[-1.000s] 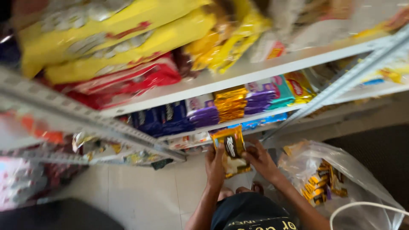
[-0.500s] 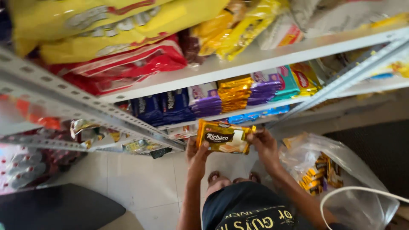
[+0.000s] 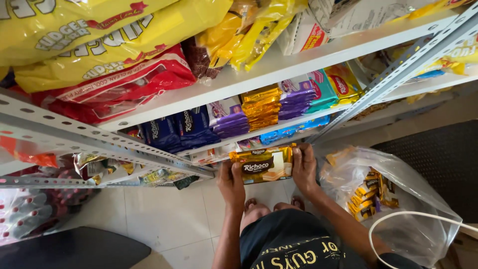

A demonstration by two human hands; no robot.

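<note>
We hold a gold wafer packet (image 3: 261, 164) crosswise between both hands, just in front of the lower edge of the white shelving. Our left hand (image 3: 230, 182) is clamped on the packet's left end, thumb on top and fingers wrapped underneath, while our right hand (image 3: 303, 167) grips its right end with the fingers laid flat along the side. The packet sits level, its printed face up toward us, hanging over the pale tiled floor (image 3: 164, 214) and above our bare toes. Directly beyond it, on the middle shelf (image 3: 279, 127), we see a stack of matching gold packets (image 3: 261, 107) standing between purple packets (image 3: 229, 119) on the left and more purple and teal ones on the right, with dark blue packets (image 3: 179, 130) further left. The top shelf (image 3: 298, 57) carries big yellow bags (image 3: 99, 30) and a red bag (image 3: 119, 84) lying on their sides. To our right, on the floor, a clear plastic bag (image 3: 398, 199) lies open with several small yellow and gold packets inside; it is near our right forearm but apart from it. A grey perforated metal upright (image 3: 84, 137) runs diagonally across the left, and a white cable (image 3: 413, 219) loops at lower right.
</note>
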